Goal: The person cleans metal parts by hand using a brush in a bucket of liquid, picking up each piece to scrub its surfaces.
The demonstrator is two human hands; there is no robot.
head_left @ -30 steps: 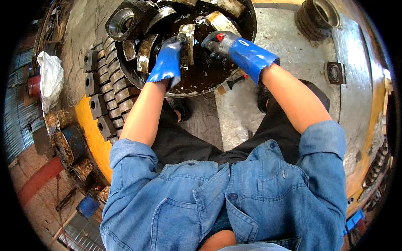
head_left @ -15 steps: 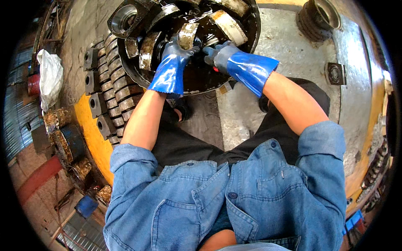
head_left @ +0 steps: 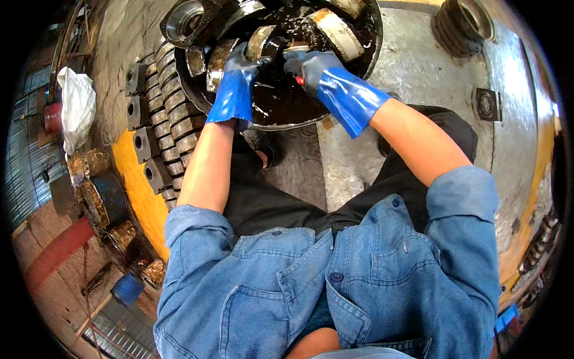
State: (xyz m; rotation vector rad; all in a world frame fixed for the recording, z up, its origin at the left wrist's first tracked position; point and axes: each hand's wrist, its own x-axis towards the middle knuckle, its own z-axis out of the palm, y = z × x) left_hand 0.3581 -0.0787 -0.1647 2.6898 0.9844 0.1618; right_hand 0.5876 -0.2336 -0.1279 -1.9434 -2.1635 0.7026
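Both my hands wear long blue rubber gloves with dark, oily fingers, and reach into a round metal basin (head_left: 378, 42) of dark oily liquid. My left hand (head_left: 238, 66) is closed at the near edge of a worn, curved metal ring (head_left: 260, 42), its thumb turned inward. Its other fingers are partly hidden. To its right, my right hand (head_left: 314, 67) is closed round a small tool; only a bit of its red part (head_left: 299, 79) shows below the fingers. A round, pale metal edge (head_left: 296, 49) lies just beyond those fingertips.
More rings lie in the basin, among them a whitish one (head_left: 338, 33). A square flanged housing (head_left: 184, 25) rests at its far left. Stacked rings (head_left: 179, 110) and square bored blocks (head_left: 143, 145) line the left. Right are a metal cylinder (head_left: 463, 27) and a square plate (head_left: 487, 105).
My left hand and the curved ring have shifted left together. The right hand has moved slightly up and left, still closed. The whole view has shifted a little.
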